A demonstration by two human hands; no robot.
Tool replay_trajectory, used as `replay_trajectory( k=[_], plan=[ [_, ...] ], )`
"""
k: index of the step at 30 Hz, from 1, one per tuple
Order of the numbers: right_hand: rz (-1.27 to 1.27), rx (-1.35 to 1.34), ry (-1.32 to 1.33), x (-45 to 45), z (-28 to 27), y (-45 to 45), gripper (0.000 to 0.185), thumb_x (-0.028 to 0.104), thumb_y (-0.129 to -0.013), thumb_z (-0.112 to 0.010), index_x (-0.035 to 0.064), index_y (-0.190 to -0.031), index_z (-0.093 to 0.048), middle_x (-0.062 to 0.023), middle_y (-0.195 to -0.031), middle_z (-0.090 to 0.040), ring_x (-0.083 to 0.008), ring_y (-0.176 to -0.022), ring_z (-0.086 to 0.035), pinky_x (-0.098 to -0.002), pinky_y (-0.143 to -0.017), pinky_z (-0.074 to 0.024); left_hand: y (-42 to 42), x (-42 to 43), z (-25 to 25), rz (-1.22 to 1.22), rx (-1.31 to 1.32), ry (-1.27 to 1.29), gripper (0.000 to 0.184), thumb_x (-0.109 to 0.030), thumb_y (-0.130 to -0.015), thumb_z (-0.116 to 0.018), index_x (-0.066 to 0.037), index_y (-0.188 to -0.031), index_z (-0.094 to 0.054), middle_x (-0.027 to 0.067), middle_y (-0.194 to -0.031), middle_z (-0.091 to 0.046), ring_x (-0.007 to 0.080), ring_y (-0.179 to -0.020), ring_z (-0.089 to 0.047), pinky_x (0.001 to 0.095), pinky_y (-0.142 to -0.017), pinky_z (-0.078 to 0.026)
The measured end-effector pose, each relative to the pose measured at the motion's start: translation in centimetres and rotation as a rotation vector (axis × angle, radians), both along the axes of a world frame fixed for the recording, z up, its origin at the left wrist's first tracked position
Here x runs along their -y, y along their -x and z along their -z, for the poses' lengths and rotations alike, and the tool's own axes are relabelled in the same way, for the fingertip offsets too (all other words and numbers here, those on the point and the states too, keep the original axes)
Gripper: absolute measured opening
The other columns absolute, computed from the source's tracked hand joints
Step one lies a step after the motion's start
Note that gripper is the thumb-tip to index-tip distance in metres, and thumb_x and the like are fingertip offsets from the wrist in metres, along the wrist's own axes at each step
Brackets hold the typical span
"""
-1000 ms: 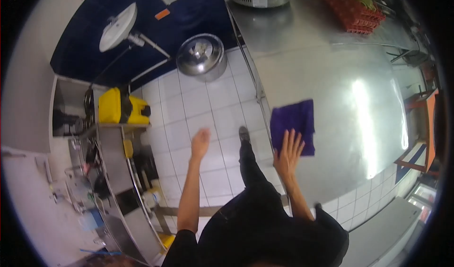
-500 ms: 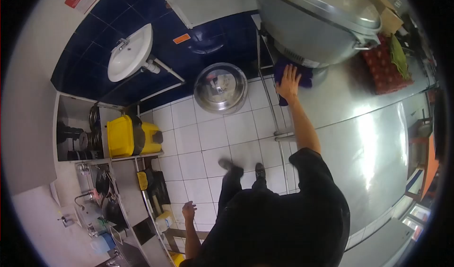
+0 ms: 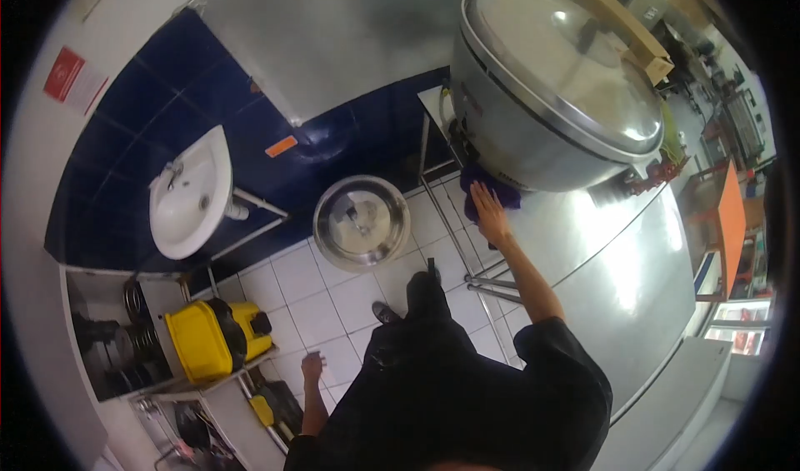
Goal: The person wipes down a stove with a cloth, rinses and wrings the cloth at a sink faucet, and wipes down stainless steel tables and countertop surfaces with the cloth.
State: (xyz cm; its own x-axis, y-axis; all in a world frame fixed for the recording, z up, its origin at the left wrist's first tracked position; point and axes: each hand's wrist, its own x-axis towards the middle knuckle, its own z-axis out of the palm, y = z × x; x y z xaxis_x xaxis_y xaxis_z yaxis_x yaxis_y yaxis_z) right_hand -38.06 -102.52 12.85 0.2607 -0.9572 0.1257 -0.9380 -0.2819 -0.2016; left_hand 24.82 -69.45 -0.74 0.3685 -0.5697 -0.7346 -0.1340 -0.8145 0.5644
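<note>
My right hand presses a bunched purple cloth against the steel table, fingers stretched over it. The cloth lies at the table's left end, right at the foot of a large silver rice cooker with its lid on. Part of the cloth is hidden under my palm. My left hand hangs low at my side over the tiled floor, holding nothing, its fingers loosely apart.
On the floor by the blue wall stands a round steel pot with a lid. A white washbasin hangs on the wall at left. Below it is a yellow bucket on a shelf. A cardboard box sits behind the cooker.
My view has shifted and turned, so the cooker and basin appear lower. My right hand stays on the cloth by the cooker's base. My feet have moved; my left hand still hangs free.
</note>
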Motion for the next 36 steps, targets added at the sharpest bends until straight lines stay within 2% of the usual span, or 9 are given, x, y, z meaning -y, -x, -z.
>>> replay_trajectory(
  k=[7,9,12,16,23,26,31,33,36],
  plan=[
    [0.095,-0.028,-0.180,19.1,3.5,-5.0,0.080,-0.002,-0.083,-0.056,0.0012,-0.154,-0.019,-0.0146,-0.158,-0.027,-0.0294,-0.143,-0.032,-0.0421,-0.114,-0.0341,4.5,23.9,-9.5,0.221,0.238,0.493,0.031,-0.021,-0.104,-0.045,0.002,-0.114,-0.063,0.0109,-0.090,-0.069,0.0166,-0.076,-0.066,0.0292,-0.068,-0.056],
    [0.249,-0.447,0.397,25.5,7.4,-6.9,0.080,0.009,-0.085,-0.061,-0.0011,-0.153,-0.020,-0.0159,-0.158,-0.028,-0.0297,-0.140,-0.035,-0.0395,-0.111,-0.0374,5.7,27.2,-8.4,0.135,0.054,0.575,0.032,-0.020,-0.106,-0.041,0.003,-0.116,-0.062,0.0109,-0.096,-0.066,0.0183,-0.087,-0.066,0.0309,-0.075,-0.058],
    [0.512,-0.039,0.074,30.4,-0.3,-9.1,0.083,0.020,-0.086,-0.067,-0.0030,-0.152,-0.021,-0.0180,-0.157,-0.028,-0.0307,-0.140,-0.036,-0.0392,-0.109,-0.0392,5.6,25.6,-3.8,0.143,-0.184,0.495,0.029,-0.009,-0.100,-0.040,0.000,-0.117,-0.061,0.0131,-0.101,-0.068,0.0202,-0.088,-0.068,0.0318,-0.071,-0.058],
    [0.708,0.244,0.065,32.2,1.1,-11.3,0.083,0.026,-0.090,-0.067,-0.0046,-0.151,-0.021,-0.0189,-0.157,-0.029,-0.0332,-0.140,-0.035,-0.0395,-0.108,-0.0404,8.2,22.2,-7.6,0.195,-0.006,0.022,0.030,-0.019,-0.099,-0.046,-0.003,-0.118,-0.063,0.0139,-0.092,-0.072,0.0195,-0.070,-0.070,0.0291,-0.054,-0.053],
    [0.848,0.443,-0.126,34.1,-0.8,-10.7,0.075,0.032,-0.095,-0.058,-0.0086,-0.148,-0.026,-0.0237,-0.150,-0.038,-0.0388,-0.132,-0.045,-0.0452,-0.109,-0.0368,7.1,18.2,-8.8,0.420,0.082,-0.133,0.029,-0.024,-0.099,-0.048,-0.008,-0.117,-0.064,0.0132,-0.094,-0.073,0.0204,-0.069,-0.071,0.0319,-0.050,-0.051],
    [0.830,0.111,-0.056,37.0,1.8,-11.9,0.074,0.040,-0.097,-0.052,-0.0082,-0.148,-0.028,-0.0233,-0.149,-0.039,-0.0375,-0.134,-0.041,-0.0448,-0.115,-0.0269,3.9,19.1,-4.8,0.207,-0.025,-0.252,0.033,-0.028,-0.101,-0.046,-0.008,-0.123,-0.060,0.0133,-0.098,-0.073,0.0214,-0.075,-0.071,0.0313,-0.054,-0.053],
    [0.713,0.202,0.052,23.2,6.2,-11.7,0.082,0.023,-0.085,-0.068,-0.0076,-0.148,-0.026,-0.0263,-0.154,-0.028,-0.0382,-0.140,-0.034,-0.0446,-0.115,-0.0277,-0.4,23.5,-1.8,0.279,-0.119,-0.090,0.034,-0.027,-0.102,-0.044,-0.006,-0.124,-0.060,0.0126,-0.097,-0.072,0.0197,-0.074,-0.071,0.0271,-0.054,-0.051],
    [0.691,0.290,-0.386,14.9,2.2,-9.6,0.084,0.020,-0.081,-0.069,-0.0070,-0.148,-0.027,-0.0273,-0.155,-0.025,-0.0401,-0.140,-0.033,-0.0468,-0.113,-0.0302,1.1,26.0,-4.5,0.375,0.015,-0.094,0.034,-0.026,-0.102,-0.044,-0.005,-0.123,-0.060,0.0124,-0.094,-0.072,0.0189,-0.072,-0.070,0.0270,-0.054,-0.051],
    [0.796,0.094,0.080,2.8,0.6,-9.0,0.078,0.011,-0.079,-0.065,-0.0083,-0.145,-0.029,-0.0298,-0.144,-0.042,-0.0434,-0.134,-0.040,-0.0504,-0.111,-0.0317,1.6,28.0,-4.7,0.419,-0.023,-0.046,0.033,-0.024,-0.101,-0.043,-0.005,-0.120,-0.061,0.0117,-0.093,-0.072,0.0174,-0.071,-0.069,0.0271,-0.053,-0.049]
  ],
)
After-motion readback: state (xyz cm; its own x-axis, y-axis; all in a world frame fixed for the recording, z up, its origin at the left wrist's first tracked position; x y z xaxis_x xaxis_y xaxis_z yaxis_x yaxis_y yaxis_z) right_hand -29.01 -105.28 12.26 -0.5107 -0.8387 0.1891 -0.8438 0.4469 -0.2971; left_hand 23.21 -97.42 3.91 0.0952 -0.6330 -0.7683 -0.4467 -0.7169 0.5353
